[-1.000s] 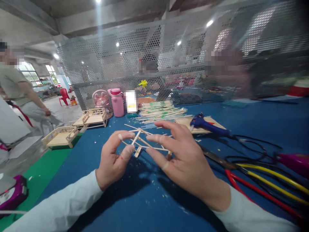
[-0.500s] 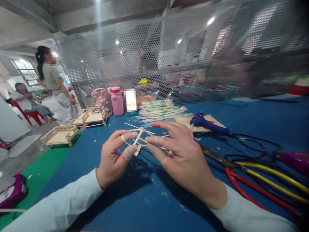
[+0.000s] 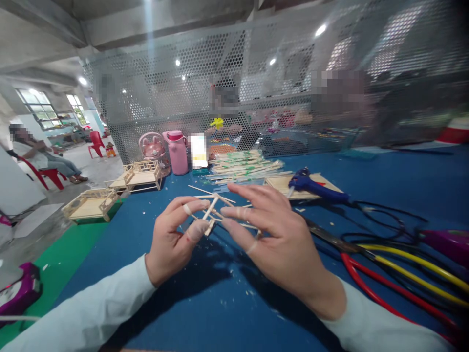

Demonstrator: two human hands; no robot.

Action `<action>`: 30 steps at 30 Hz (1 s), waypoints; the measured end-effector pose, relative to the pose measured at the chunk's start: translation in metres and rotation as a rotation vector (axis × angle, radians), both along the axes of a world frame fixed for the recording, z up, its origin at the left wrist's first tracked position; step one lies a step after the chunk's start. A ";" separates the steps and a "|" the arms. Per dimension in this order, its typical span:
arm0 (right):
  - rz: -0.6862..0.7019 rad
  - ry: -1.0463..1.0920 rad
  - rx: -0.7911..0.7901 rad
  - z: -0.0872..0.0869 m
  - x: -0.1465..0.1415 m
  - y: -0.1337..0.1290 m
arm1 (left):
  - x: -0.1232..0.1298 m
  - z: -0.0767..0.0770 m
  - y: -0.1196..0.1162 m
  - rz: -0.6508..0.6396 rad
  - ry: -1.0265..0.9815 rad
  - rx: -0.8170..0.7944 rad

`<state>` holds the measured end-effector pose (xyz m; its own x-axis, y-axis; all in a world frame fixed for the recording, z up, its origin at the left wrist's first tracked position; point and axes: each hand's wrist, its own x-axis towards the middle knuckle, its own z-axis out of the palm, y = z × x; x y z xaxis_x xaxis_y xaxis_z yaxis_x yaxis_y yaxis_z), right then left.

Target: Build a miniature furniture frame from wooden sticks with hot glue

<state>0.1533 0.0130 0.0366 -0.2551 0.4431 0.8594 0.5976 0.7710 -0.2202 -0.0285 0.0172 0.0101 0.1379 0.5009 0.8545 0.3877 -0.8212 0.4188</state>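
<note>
Between my hands, above the blue table, is a small frame of thin wooden sticks [image 3: 211, 208]. My left hand [image 3: 178, 234] pinches its left side between thumb and fingers, with tape round one finger. On the right, my right hand [image 3: 273, 234] has its thumb and fingers bent around the frame's right side, fingertips at the sticks. Tape is wrapped on several of its fingers too. Part of the frame is hidden behind the fingers.
Small wooden bed-like models [image 3: 90, 204] stand at left. Stick bundles [image 3: 242, 166], a pink flask [image 3: 178, 154] and a lit phone [image 3: 199, 150] are behind. A blue glue gun [image 3: 318, 188] and large scissors [image 3: 351, 247] lie right. Beyond a mesh screen [image 3: 164, 88] people sit.
The person walking at the far left has gone out of view, uncovering a red chair. My hands and the stick frame have barely moved.
</note>
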 end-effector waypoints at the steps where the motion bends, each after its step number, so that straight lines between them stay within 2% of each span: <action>1: 0.020 0.020 -0.011 0.001 0.002 -0.001 | 0.000 0.000 0.000 0.002 0.004 0.000; 4: 0.040 0.123 -0.083 0.006 0.010 -0.001 | 0.000 0.003 0.000 0.010 0.002 -0.008; 6: 0.053 0.156 -0.209 0.009 0.018 0.002 | 0.001 0.005 0.002 0.012 -0.009 -0.019; 10: 0.239 0.020 -0.579 0.014 0.030 0.009 | 0.002 0.009 0.005 -0.001 -0.021 -0.061; 13: 0.335 -0.008 -0.698 0.012 0.030 0.009 | 0.004 0.009 0.004 -0.005 -0.012 -0.083; 16: 0.323 0.049 -0.661 0.005 0.028 0.008 | 0.004 0.011 -0.001 -0.004 0.027 -0.076; 21: 0.248 -0.141 -0.586 -0.007 0.026 0.012 | -0.001 0.017 -0.008 -0.070 0.143 -0.051; 26: 0.142 -0.115 -0.424 -0.006 0.021 0.025 | -0.003 0.020 -0.007 -0.116 0.174 -0.031; 30: 0.170 -0.117 -0.382 -0.007 0.018 0.039 | -0.005 0.014 -0.005 -0.106 0.142 -0.041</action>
<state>0.1716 0.0516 0.0300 -0.4377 0.6670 0.6029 0.5066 0.7370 -0.4475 -0.0335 0.0125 0.0245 0.3098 0.5112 0.8017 0.3574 -0.8440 0.4000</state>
